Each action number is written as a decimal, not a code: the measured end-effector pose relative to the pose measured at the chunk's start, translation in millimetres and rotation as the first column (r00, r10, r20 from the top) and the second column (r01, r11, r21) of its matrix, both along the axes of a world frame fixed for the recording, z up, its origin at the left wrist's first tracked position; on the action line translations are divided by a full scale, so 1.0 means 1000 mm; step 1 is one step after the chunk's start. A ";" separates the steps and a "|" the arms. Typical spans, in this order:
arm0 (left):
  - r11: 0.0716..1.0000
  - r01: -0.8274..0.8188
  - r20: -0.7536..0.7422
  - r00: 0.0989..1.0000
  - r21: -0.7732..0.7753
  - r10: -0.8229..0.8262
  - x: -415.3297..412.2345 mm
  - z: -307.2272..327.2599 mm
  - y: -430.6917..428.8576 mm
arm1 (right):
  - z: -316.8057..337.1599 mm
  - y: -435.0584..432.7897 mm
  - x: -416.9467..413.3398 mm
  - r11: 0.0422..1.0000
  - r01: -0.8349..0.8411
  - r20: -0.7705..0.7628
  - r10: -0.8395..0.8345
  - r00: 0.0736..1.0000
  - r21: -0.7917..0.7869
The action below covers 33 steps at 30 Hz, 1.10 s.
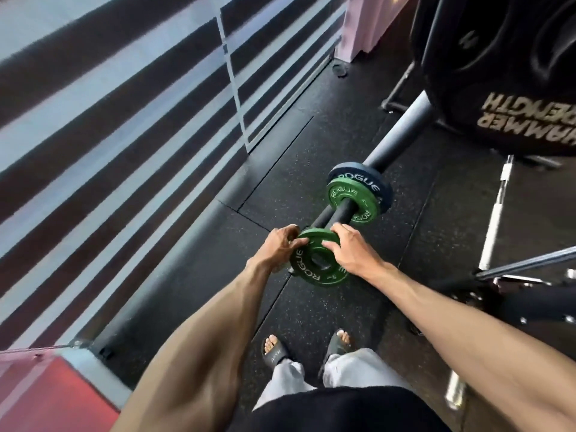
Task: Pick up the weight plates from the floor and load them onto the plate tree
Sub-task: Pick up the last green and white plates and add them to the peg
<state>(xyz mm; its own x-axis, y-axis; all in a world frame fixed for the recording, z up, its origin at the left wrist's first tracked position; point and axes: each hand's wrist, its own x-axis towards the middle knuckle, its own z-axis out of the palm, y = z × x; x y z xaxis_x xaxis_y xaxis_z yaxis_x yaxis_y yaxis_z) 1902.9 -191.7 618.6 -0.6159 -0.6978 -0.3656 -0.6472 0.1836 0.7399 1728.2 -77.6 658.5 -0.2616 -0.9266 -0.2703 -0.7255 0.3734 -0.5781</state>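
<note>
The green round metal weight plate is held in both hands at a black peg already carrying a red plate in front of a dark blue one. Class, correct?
Not red: the head view shows a second green plate on the black peg, in front of the dark blue plate. The left hand and right hand do hold the green round metal weight plate.

You are in a gym's weight area. Evidence: speckled black rubber floor (311,145); green ROGUE plates (352,199) on a horizontal peg (335,216); large black HAMMER STRENGTH plate (514,120); chrome barbell (495,219) lying toward the floor's right edge.
</note>
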 end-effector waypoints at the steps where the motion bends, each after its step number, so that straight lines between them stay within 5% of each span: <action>1: 1.000 0.015 -0.005 1.000 -0.009 -0.015 -0.003 -0.003 -0.003 | -0.002 0.000 -0.001 1.000 0.010 -0.026 -0.011 1.000 -0.005; 15: 0.961 0.158 -0.021 0.986 -0.226 -0.167 -0.036 -0.012 -0.034 | -0.013 -0.011 -0.015 0.977 -0.069 -0.418 -0.022 0.908 -0.200; 27: 0.979 0.118 -0.031 0.992 -0.164 -0.125 -0.093 0.005 -0.067 | -0.006 -0.047 -0.058 0.976 0.079 -0.471 -0.168 0.866 -0.201; 33: 0.990 -0.131 0.099 0.986 -0.055 0.136 -0.070 0.002 -0.086 | -0.011 -0.040 -0.058 0.936 0.234 -0.406 -0.327 0.853 -0.262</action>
